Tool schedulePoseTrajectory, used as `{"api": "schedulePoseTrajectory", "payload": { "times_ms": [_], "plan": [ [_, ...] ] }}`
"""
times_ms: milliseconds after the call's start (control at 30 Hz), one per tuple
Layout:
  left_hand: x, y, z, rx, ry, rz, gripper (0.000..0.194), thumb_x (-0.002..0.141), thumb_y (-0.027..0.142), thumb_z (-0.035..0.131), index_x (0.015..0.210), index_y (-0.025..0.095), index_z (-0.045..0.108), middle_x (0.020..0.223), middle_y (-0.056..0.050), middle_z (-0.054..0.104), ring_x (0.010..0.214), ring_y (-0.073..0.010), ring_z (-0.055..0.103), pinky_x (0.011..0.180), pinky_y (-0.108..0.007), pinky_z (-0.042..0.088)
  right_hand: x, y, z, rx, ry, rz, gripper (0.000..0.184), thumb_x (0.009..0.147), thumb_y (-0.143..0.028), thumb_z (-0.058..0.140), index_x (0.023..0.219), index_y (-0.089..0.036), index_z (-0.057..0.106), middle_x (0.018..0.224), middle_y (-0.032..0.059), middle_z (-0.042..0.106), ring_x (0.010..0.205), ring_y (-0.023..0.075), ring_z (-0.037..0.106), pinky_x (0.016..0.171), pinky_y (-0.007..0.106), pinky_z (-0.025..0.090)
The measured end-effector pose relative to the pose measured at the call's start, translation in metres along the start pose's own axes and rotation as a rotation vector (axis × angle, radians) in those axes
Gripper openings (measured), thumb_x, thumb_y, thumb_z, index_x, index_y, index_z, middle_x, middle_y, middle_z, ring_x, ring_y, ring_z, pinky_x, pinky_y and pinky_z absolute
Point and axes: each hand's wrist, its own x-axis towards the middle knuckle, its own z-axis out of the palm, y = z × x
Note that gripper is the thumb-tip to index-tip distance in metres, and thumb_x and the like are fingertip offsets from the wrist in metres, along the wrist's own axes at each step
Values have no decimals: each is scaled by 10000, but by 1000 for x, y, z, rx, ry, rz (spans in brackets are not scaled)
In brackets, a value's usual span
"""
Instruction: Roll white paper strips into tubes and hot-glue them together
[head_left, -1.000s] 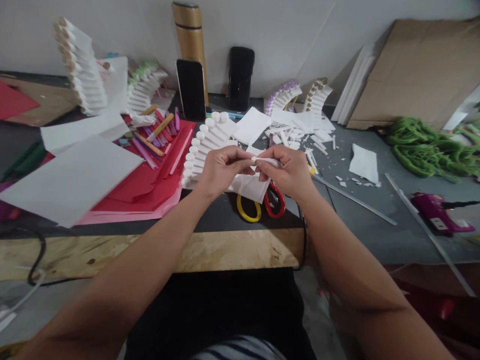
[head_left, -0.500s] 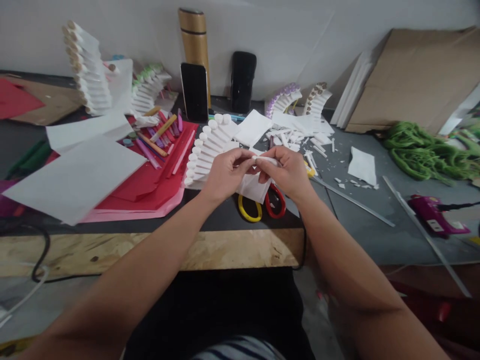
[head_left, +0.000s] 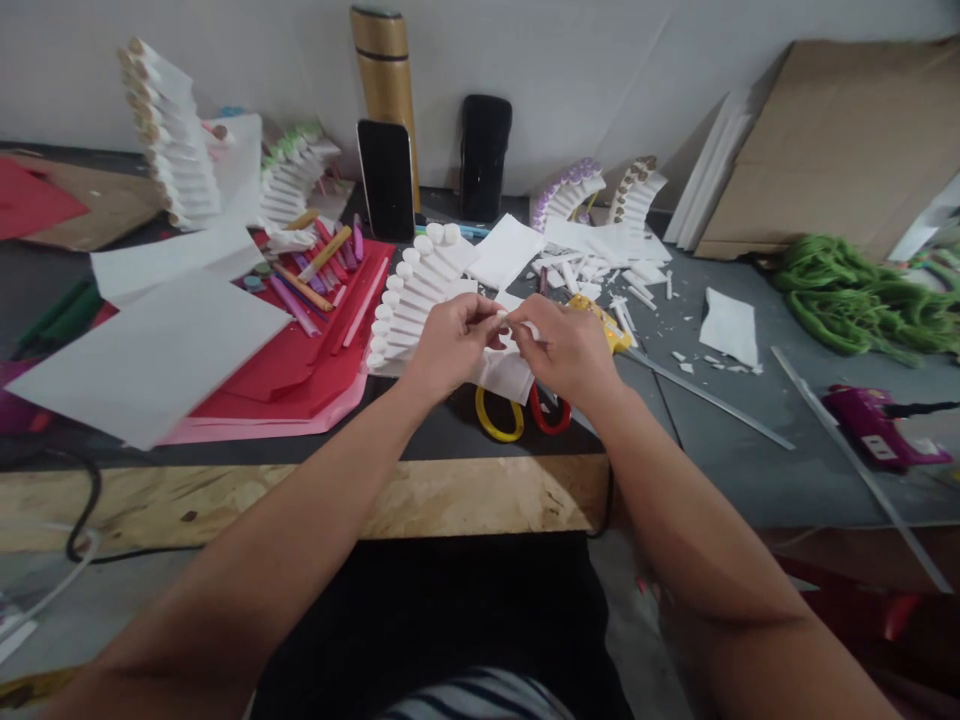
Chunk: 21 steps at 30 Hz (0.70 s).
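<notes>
Watching from the left end first, I saw white sheets [head_left: 150,350] sprawled across red paper [head_left: 259,385], then a fan of white rolls [head_left: 409,300], and there, just in front of it, the left hand [head_left: 454,340]! Its fingers were curled, thumb and forefinger pinched tight on a small white piece [head_left: 502,315]. Here came the worry: with so little showing between the fingertips, I judged that too hard a squeeze could crush it, too loose a pinch could let it slip or unroll, and a careless swing leftward could knock the fan. So where was it? Right at the left fingertips, on their right side, in the narrow meeting place between the two hands, mostly covered. On its right was the right hand [head_left: 566,345], bent inward, thumb and forefinger nearly together beside the piece; whether they gripped it too, I couldn't tell. Below the hands stuck out scissor handles [head_left: 519,418], and past the right knuckles lay white scraps [head_left: 581,270] and a yellow tool [head_left: 611,330].
</notes>
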Motion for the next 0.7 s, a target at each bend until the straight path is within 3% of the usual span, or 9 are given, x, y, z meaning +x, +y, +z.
{"api": "schedulePoseTrajectory", "payload": {
  "times_ms": [67,200,300,467,700],
  "plan": [
    [1,-1,-4,103,-29,66,44,841,167,636,867,148,666,787,-28,702,664,-114,647,673,-264,542,2,-1,0,160,-10,84,130,907,-354,620,882,-227,615,770,18,694,666,163,649,647,302,485],
    [0,5,-12,342,-61,228,114,876,171,582,942,168,675,846,-25,705,682,-122,615,700,-281,506,9,2,-3,755,-101,481,427,933,-639,526,991,-228,624,725,32,704,659,184,706,631,320,579],
    [-2,12,-14,479,-76,316,143,894,163,539,941,171,674,895,-38,708,794,-155,636,779,-307,496,12,7,-5,1018,-236,666,481,914,-663,548,948,-197,664,733,63,718,662,204,723,668,366,624],
    [-4,17,-13,560,-68,374,143,890,149,532,917,173,670,899,-45,697,866,-178,638,824,-323,481,10,3,-3,1047,-257,627,349,820,-525,759,818,-186,677,716,21,675,580,132,627,652,324,628],
    [-3,13,-12,472,-46,319,141,884,140,548,933,183,674,880,-37,703,807,-158,633,763,-301,489,8,1,1,925,-219,499,370,818,-517,747,686,-190,636,672,-13,547,600,100,548,641,283,605]
  ]
}}
